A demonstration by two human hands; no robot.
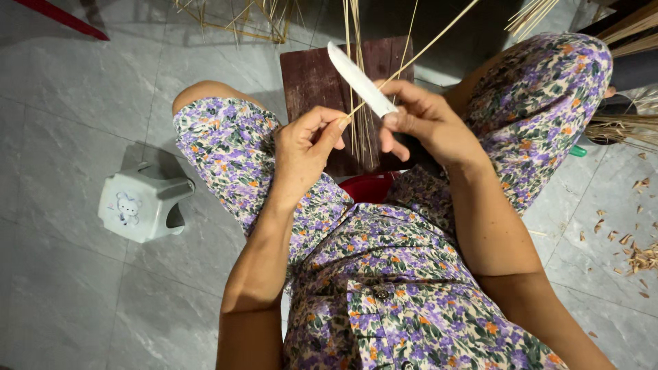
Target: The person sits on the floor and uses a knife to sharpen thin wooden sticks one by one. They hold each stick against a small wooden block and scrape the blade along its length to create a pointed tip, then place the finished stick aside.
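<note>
Grey tiled floor (62,89): pale wood shavings (634,257) lie scattered at the right edge. A person sits over it in a purple floral dress (384,274). Dark reddish-brown wooden block (312,79) stands between the knees, with loose pale bamboo slivers (356,130) lying across it. Small pale green plastic stool (140,205) lies tipped on the floor, well apart to the left.

Right hand (428,123): closed around the handle of a pale-bladed knife (358,79), blade pointing up and left. Left hand (305,147): thumb and fingertips pinched together on the near end of a long thin pale bamboo strip (418,51), which runs up to the right, crossing at the knife.

Judgement: the strip looks light, springy and splinter-prone; best held close to the blade, where flex is least.
</note>
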